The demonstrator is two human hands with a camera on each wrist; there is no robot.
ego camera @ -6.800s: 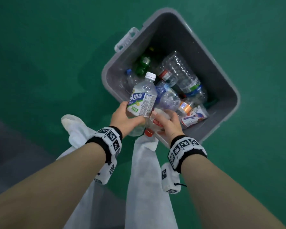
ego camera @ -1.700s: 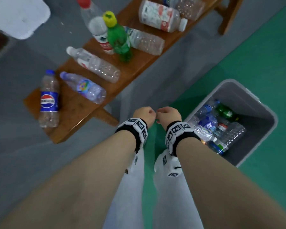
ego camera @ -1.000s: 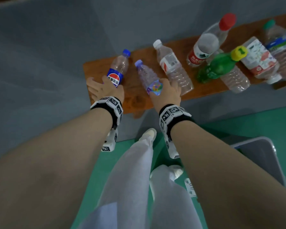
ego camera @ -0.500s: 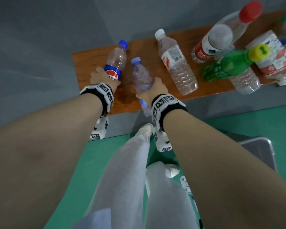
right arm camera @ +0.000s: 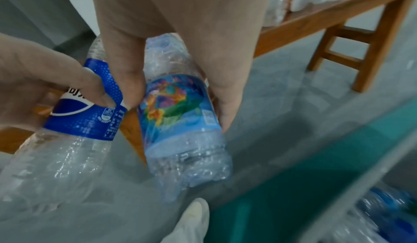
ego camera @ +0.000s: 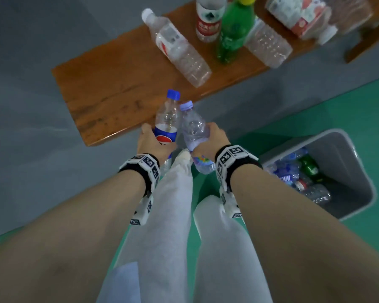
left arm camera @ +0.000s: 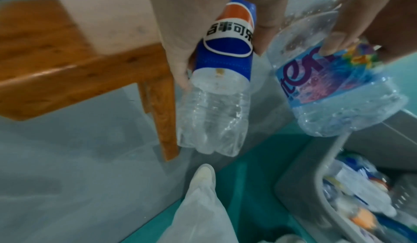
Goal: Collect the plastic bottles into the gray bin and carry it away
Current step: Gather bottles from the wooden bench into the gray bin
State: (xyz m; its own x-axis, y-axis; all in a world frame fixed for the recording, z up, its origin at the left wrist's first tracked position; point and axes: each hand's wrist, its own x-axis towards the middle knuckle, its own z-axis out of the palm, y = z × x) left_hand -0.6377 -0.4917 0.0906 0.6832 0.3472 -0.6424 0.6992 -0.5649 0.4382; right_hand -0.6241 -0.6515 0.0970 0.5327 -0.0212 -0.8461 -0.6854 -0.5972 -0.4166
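Two bottles in the hands, one in each. In the left hand (ego camera: 154, 143), the cola bottle (ego camera: 167, 125) with blue label and blue cap, gripped around the label, fingers curled round it. In the right hand (ego camera: 212, 141), the water bottle (ego camera: 194, 131) with colourful label and pale cap, gripped around the middle, thumb on one side and fingers on the other.

Both held nearly upright: caps up and away from the body, bottoms down past the wrists, long axes leaning slightly toward each other. Caps almost touching, just beside each other. Held in the air in front of the near edge of the wooden bench (ego camera: 109, 88), above the toe of a white shoe (ego camera: 183, 155).

Still on the bench, five bottles visible: a clear one (ego camera: 179, 51) lying flat with white cap pointing to the far left; a red-labelled one (ego camera: 208, 22) standing; a green one (ego camera: 233, 38) with yellow cap; another clear one (ego camera: 267, 47) lying flat; a large one (ego camera: 302, 16) with white and red label lying at the far right.

One gray bin (ego camera: 363, 193) on the green floor, to the right of the right hand and well apart from it. Inside, many bottles in a heap, among them a green one; exact count not possible to tell.
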